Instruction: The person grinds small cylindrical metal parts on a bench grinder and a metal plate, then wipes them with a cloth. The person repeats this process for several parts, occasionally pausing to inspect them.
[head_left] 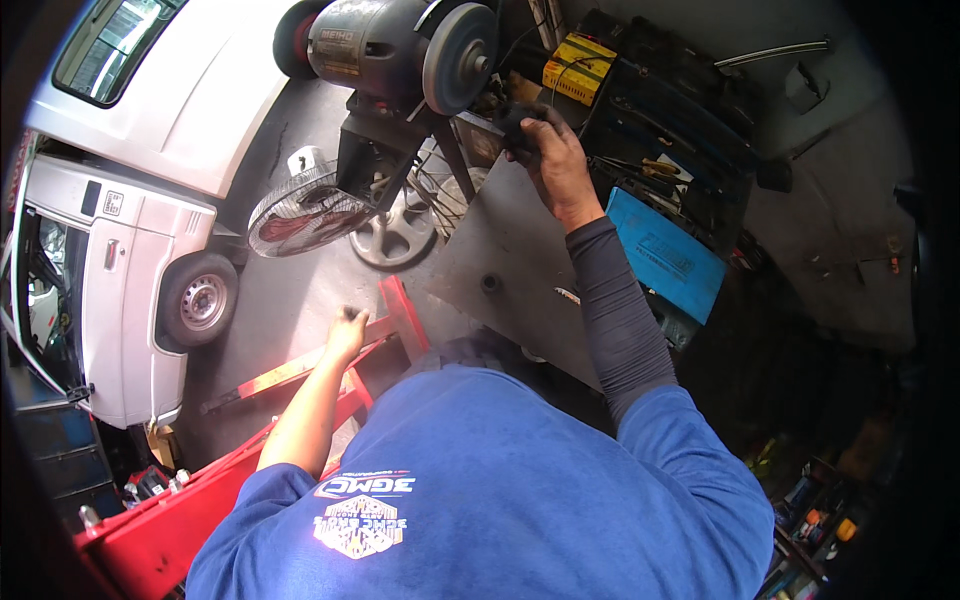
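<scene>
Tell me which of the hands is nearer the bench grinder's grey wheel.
Right. The right hand is raised just beside the grey wheel, gripping a dark object. The left hand hangs far below, over the red frame.

The bench grinder [390, 45] has a dark, dull metal body with a smooth grey wheel. Just below it, the grey metal plate [510, 270] looks matt and scuffed. Right of the grinder, the right hand [555, 160] grips a black matt part [520, 122]. Below-left, the red frame [300, 370] is glossy painted metal.
</scene>
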